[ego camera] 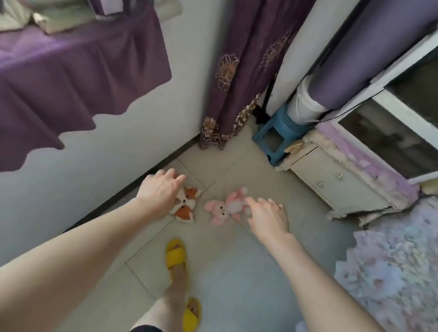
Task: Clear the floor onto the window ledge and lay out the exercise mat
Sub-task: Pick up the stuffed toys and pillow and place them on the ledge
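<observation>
Your left hand [161, 189] has its fingers loosely spread and curled over the orange fox toy [185, 205], covering its near side; whether they grip it, you cannot tell. Your right hand [267, 215] is open, fingers splayed, its fingertips just beside the pink rabbit toy [226, 206] and holding nothing. Both toys lie on the tiled floor [233, 268] near the wall. The rolled purple mat [366, 54] stands upright in the corner, above a blue stool [272, 135]. 2 yellow slippers [176, 258] are on your feet.

place: home bedroom | evidence: purple curtain [246, 65], floral bedspread [398, 264], white bedside cabinet [339, 182], tiled floor [233, 268]
</observation>
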